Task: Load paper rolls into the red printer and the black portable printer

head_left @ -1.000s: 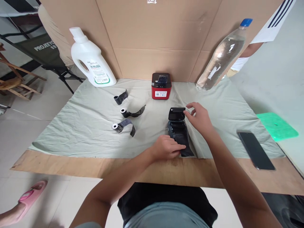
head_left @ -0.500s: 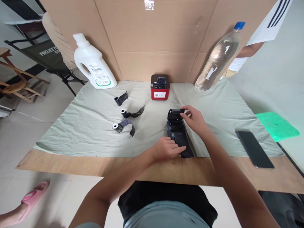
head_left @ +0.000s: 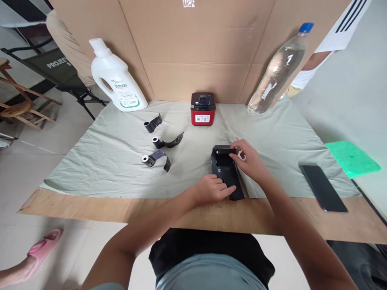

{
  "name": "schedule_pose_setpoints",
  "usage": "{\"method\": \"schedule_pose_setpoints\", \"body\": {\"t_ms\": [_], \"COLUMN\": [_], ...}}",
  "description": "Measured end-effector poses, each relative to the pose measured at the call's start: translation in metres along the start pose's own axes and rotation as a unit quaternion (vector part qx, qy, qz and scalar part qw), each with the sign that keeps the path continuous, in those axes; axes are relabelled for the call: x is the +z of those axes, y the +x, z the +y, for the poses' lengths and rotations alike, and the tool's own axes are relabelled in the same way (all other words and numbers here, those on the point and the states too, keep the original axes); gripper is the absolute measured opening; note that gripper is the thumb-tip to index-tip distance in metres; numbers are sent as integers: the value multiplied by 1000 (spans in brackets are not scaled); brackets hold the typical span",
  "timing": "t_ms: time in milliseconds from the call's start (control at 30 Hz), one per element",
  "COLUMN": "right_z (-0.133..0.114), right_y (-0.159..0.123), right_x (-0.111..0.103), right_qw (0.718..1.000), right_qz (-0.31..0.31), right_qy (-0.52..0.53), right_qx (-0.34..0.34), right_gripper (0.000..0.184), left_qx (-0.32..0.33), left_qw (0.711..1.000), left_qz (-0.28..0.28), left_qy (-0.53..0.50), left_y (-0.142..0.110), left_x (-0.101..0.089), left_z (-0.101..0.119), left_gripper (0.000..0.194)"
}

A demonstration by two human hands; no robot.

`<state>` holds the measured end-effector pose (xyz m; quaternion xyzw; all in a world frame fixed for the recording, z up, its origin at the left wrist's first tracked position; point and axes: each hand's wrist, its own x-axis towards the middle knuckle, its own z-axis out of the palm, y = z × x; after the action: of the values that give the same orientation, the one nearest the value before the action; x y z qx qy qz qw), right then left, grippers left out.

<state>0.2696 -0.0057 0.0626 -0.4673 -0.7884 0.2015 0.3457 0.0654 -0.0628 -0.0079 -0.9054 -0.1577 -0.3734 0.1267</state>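
A small black portable printer (head_left: 215, 166) lies on the cloth near the front edge. From its compartment a wide black paper strip (head_left: 234, 187) runs down toward me, its end over the wooden edge. My left hand (head_left: 213, 188) is curled against the printer's lower left side, its index finger stretched across the strip and pressing it. At the printer's far end, the fingers of my right hand (head_left: 248, 160) pinch the right side of the hinged lid (head_left: 222, 149), which is tilted partly down over the compartment. What is under the left palm is hidden.
Several rolls of black paper, one the nearest roll (head_left: 145, 160), lie to the left. A red and black box-shaped device (head_left: 203, 114), a white detergent bottle (head_left: 121, 82) and a clear bottle (head_left: 276, 74) stand by the cardboard (head_left: 196, 44). A phone (head_left: 323, 187) lies right.
My right hand has swung the printer's lid from upright down toward the compartment. My left hand stays on the printer and paper strip.
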Motion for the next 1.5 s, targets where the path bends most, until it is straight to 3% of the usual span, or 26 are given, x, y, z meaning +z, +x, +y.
{"method": "schedule_pose_setpoints", "body": {"t_ms": [200,367,533,733,900,1100,1200,1333,1500], "right_z": [-3,-2,-3,-4,-5,-9,-8,-4,-2], "right_y": [-13,-17,-18,-20,-23,-14,-7,2,13], "right_x": [-3,-3,-2,-2,-4,-8,-9,-11,-14], "right_qw": [999,999,999,998,996,990,985,962,934], "right_qz": [-36,-31,-25,-55,-90,-130,-138,-188,-255], "right_qy": [-8,-9,-5,-3,0,-27,-30,6,4], "right_qx": [-21,-20,-24,-19,-11,47,103,197,249], "right_gripper": [7,7,8,8,10,16,28,48,58], "left_qx": [6,13,1,1,-14,-23,-26,-29,-41], "left_qw": [999,997,998,995,997,995,994,995,996], "left_qz": [-41,-76,-59,-96,-65,-87,-91,-75,-46], "left_qy": [14,8,-4,-29,-43,-41,-47,-55,-61], "left_y": [-2,-4,-8,-13,-13,-14,-15,-15,-11], "left_x": [-11,-15,-18,-15,-11,-11,-11,-10,-10], "left_z": [8,9,8,8,9,11,11,11,11], "left_gripper": [25,31,31,32,25,26,27,26,21]}}
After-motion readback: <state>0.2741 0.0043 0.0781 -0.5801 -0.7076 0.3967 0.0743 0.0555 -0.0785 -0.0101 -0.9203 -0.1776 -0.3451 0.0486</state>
